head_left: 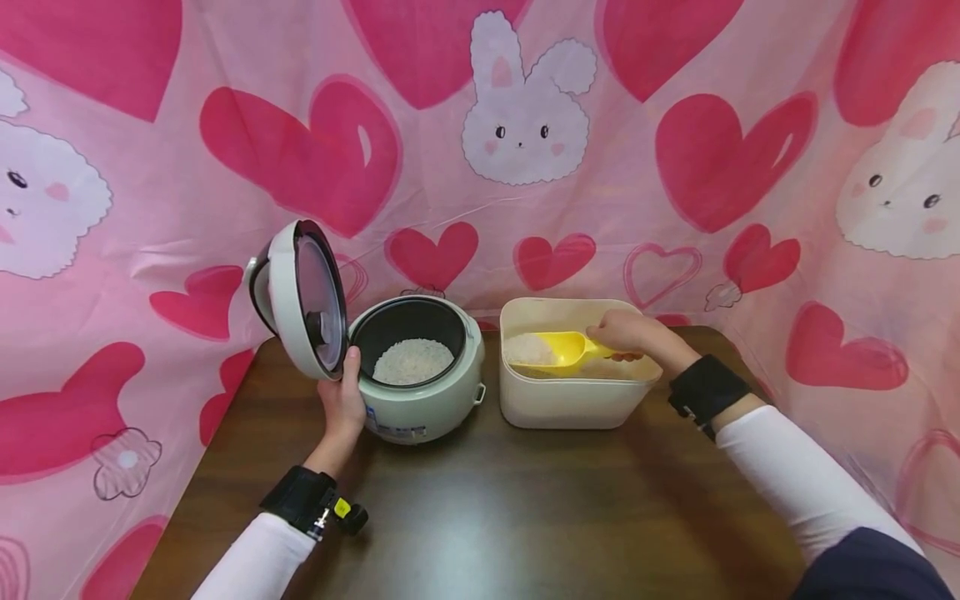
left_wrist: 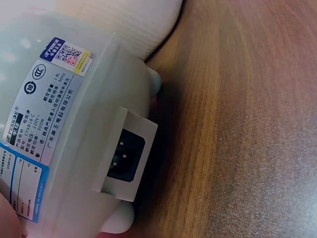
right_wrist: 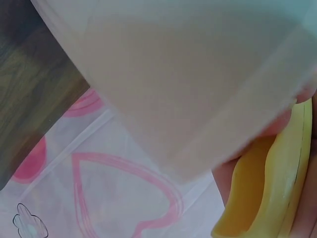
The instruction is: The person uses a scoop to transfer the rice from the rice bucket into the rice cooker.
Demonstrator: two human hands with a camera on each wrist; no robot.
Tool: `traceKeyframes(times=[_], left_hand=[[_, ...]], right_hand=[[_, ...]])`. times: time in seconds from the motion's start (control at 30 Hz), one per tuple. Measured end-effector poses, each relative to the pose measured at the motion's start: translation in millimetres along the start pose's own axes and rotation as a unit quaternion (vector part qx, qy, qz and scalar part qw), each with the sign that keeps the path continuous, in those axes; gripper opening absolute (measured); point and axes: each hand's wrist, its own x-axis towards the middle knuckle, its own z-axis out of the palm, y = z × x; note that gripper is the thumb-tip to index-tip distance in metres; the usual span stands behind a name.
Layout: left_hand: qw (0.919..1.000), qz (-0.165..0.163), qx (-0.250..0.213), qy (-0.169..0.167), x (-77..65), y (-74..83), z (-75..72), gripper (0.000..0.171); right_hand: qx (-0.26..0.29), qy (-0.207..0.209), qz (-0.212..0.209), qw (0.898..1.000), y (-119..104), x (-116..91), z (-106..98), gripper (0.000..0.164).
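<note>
My right hand grips the handle of a yellow scoop, also visible as a yellow handle in the right wrist view. White rice lies in the scoop, which is inside a cream bin at its rim level. My left hand rests against the side of a pale green rice cooker, thumb extended beside the raised lid. Its other fingers are mostly hidden. More rice sits in the cooker's dark inner pot. A power socket shows low on the cooker's side.
Cooker and bin stand side by side on a dark wooden table, near its back edge. A pink cloth with hearts and rabbits hangs behind and around. The cooker's lid leans up at the left.
</note>
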Motion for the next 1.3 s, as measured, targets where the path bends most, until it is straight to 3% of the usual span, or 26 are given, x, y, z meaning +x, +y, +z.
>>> traceKeyframes(times=[0.23,0.53,0.97,1.3], left_hand=[[0.9999,-0.003,0.011,-0.002,0.5,1.4,-0.2,0.057],[0.9997,-0.007,0.022,-0.001,2.4,1.2,0.2,0.058],[0.9994,-0.016,0.031,-0.003,2.4,-4.2,-4.0,0.058],[0.9999,-0.013,0.01,0.002,3.6,-2.1,-1.8,0.056]], right_hand=[[0.038,-0.006,-0.01,0.999,8.3,-9.1,-12.2,0.045],[0.046,0.007,-0.04,0.998,17.5,-21.7,-21.2,0.046],[0.057,0.015,-0.046,0.997,26.4,-25.7,-26.1,0.045],[0.056,0.033,-0.048,0.997,13.7,-29.6,-32.2,0.048]])
